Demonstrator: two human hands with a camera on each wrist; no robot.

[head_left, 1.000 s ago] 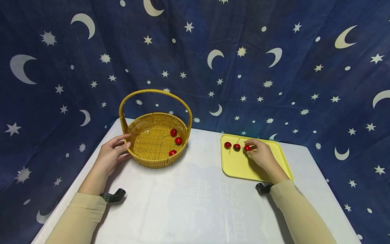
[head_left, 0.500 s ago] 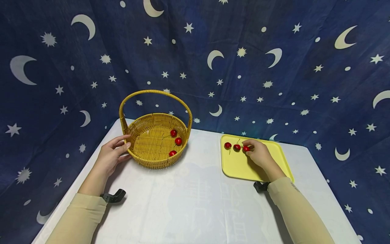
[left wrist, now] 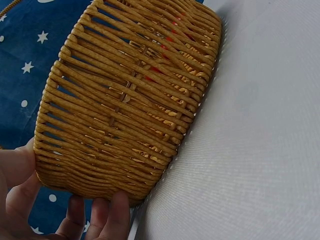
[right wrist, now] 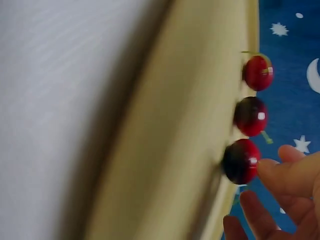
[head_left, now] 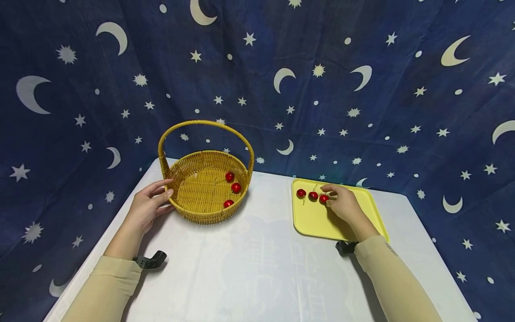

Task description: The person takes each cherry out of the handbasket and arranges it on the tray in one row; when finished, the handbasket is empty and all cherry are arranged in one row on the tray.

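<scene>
A woven wicker basket (head_left: 205, 214) with a tall arched handle stands at the left. My left hand (head_left: 146, 205) holds the basket's left side; in the left wrist view its fingers (left wrist: 118, 215) press against the outer wall. On the yellow tray (head_left: 322, 223) at the right lie three red cherries in a row. My right hand (head_left: 346, 205) is over the rightmost cherry (head_left: 323, 199). In the right wrist view a fingertip is at that cherry's side, with the other fingers spread apart. The middle cherry (head_left: 313, 196) and left cherry (head_left: 301, 193) are just beyond.
Three more cherries lie inside the basket along its right side, among them one cherry (head_left: 236, 188) near the wall. A white cloth (head_left: 257, 268) covers the table. Behind it hangs a dark blue curtain (head_left: 257, 67) with moons and stars.
My right hand has shifted slightly left, and the rightmost cherry now lies a little closer to the middle one. My left hand stays at the basket.
</scene>
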